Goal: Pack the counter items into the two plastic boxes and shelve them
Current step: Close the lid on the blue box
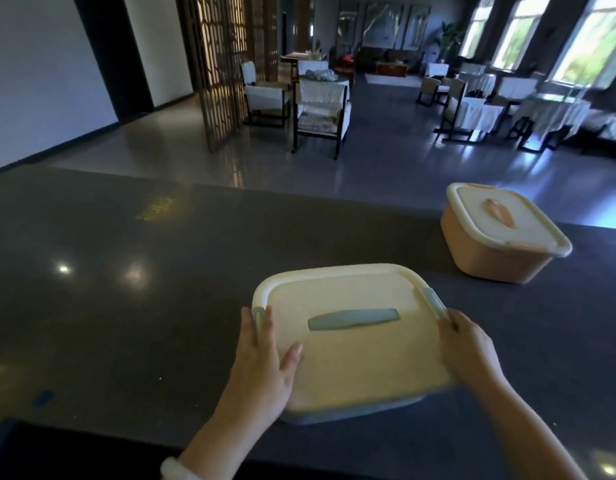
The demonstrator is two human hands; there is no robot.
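Note:
A plastic box with a cream lid and blue handle and clips (355, 344) sits closed on the dark counter (126, 271), near its front edge. My left hand (265, 355) grips the box's left side, thumb lying on the lid. My right hand (469, 348) grips the right side, just below the blue clip. A second box, orange with a cream lid (500, 233), stands closed at the counter's far right edge. Neither box shows its contents.
A small blue object (43, 398) lies at the counter's left front. Beyond the counter is a dining room with chairs (320, 109) and cloth-covered tables (548, 112). A wooden lattice screen (220, 64) stands at the left.

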